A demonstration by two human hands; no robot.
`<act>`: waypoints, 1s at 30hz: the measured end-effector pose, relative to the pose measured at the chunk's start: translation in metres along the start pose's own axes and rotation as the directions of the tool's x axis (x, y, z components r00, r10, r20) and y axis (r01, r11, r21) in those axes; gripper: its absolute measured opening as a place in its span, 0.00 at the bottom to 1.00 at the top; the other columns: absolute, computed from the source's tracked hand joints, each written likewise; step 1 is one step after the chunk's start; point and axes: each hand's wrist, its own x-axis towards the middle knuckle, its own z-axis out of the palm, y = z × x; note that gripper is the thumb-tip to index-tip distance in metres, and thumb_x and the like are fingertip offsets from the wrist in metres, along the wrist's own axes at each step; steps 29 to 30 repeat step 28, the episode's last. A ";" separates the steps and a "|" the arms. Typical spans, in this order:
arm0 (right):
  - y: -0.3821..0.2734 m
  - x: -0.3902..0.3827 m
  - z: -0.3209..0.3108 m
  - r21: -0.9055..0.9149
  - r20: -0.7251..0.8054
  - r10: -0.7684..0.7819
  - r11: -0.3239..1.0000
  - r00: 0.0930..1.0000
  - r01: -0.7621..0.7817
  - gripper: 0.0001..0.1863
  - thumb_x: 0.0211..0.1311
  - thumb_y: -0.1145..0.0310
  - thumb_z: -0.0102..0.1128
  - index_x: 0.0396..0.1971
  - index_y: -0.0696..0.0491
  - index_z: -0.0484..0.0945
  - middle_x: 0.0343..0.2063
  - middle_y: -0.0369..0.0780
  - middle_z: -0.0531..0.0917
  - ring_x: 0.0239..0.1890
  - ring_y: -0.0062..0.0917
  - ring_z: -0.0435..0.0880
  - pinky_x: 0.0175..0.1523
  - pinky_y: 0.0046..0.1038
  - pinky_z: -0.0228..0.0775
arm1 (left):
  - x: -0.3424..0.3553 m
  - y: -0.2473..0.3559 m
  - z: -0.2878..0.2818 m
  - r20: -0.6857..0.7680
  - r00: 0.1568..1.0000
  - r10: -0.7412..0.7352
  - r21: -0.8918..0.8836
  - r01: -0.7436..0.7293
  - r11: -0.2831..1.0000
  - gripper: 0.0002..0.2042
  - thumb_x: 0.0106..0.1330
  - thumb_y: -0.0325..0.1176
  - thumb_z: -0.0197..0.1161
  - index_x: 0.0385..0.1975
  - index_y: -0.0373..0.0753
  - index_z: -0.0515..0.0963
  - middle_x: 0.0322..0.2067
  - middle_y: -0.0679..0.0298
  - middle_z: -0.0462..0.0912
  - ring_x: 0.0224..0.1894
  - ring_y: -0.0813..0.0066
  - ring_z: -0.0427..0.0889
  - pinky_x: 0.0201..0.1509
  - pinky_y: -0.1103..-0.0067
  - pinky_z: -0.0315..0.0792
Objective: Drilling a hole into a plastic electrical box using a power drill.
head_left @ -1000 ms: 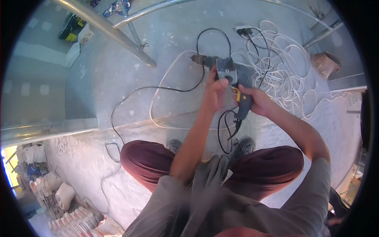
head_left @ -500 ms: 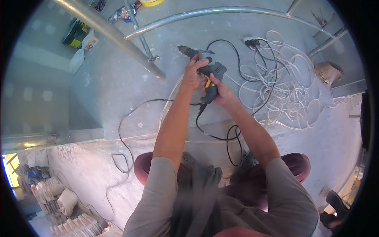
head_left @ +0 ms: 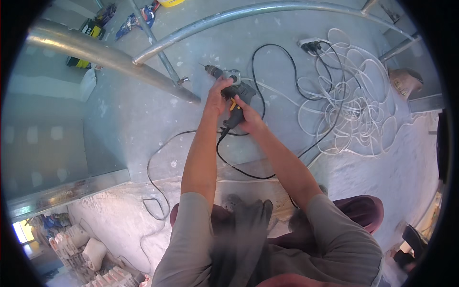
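A dark grey power drill (head_left: 246,90) is held out in front of me, its chuck (head_left: 213,71) pointing to the upper left. A thin bit seems to stick out of the chuck. My left hand (head_left: 218,95) is closed around the front of the drill body, just behind the chuck. Around the handle, beside the yellow trigger (head_left: 233,104), my right hand (head_left: 252,119) is closed; part of its fingers is hidden behind the handle. A black power cord (head_left: 245,173) leaves the bottom of the handle and loops toward me.
A tangle of white extension cable (head_left: 354,112) lies to the right, with black plugs in its socket block (head_left: 311,45). Metal scaffold tubes (head_left: 110,57) cross the upper left and top. A brown boot-like object (head_left: 405,82) sits at far right. Stacked bags (head_left: 74,239) lie lower left.
Both hands and the drill have shifted left and slightly toward me. A thin tip now shows ahead of the chuck. The whole view has also turned a little.
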 end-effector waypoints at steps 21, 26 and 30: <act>0.000 -0.063 0.004 -0.351 -0.301 -0.180 0.934 0.937 0.066 0.26 0.71 0.55 0.66 0.60 0.58 0.74 0.50 0.41 0.82 0.52 0.26 0.79 0.56 0.32 0.71 | -0.015 0.016 -0.012 0.000 0.989 -0.150 0.222 0.146 0.964 0.32 0.54 0.43 0.78 0.60 0.45 0.76 0.48 0.69 0.82 0.51 0.76 0.77 0.56 0.74 0.63; -0.027 -0.111 -0.003 -0.501 -0.246 -0.294 0.854 0.924 0.139 0.40 0.66 0.53 0.71 0.70 0.59 0.67 0.64 0.43 0.76 0.63 0.26 0.76 0.63 0.34 0.69 | -0.048 0.050 0.007 -0.036 0.977 -0.212 0.494 0.202 0.846 0.40 0.52 0.47 0.79 0.68 0.47 0.72 0.51 0.71 0.82 0.51 0.80 0.76 0.56 0.75 0.62; -0.044 -0.113 -0.014 -0.339 -0.190 -0.176 0.935 0.966 0.104 0.44 0.63 0.52 0.73 0.74 0.54 0.65 0.66 0.43 0.74 0.66 0.34 0.74 0.66 0.38 0.67 | -0.060 0.061 0.004 0.026 0.987 -0.156 0.587 0.111 0.802 0.41 0.54 0.45 0.78 0.70 0.47 0.70 0.53 0.71 0.82 0.58 0.80 0.76 0.63 0.72 0.63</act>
